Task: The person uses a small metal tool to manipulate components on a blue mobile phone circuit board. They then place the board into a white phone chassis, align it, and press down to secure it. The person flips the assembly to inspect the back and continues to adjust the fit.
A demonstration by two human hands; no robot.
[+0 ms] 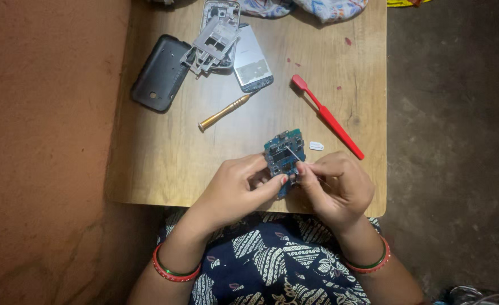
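Observation:
A small blue phone circuit board (284, 152) is held upright over the near edge of a wooden table (165, 164). My left hand (235, 189) grips the board from its left side, thumb on its lower edge. My right hand (337, 186) pinches a thin metal tool (293, 155) whose tip rests on the board's face. A tiny white piece (316, 146) lies on the table just right of the board.
On the far part of the table lie a black phone back cover (160, 72), a grey phone frame (215, 36), a phone screen panel (252, 61), a brass-handled screwdriver (224, 112) and a red plastic brush (328, 117). Patterned cloth (328, 8) sits at the far edge.

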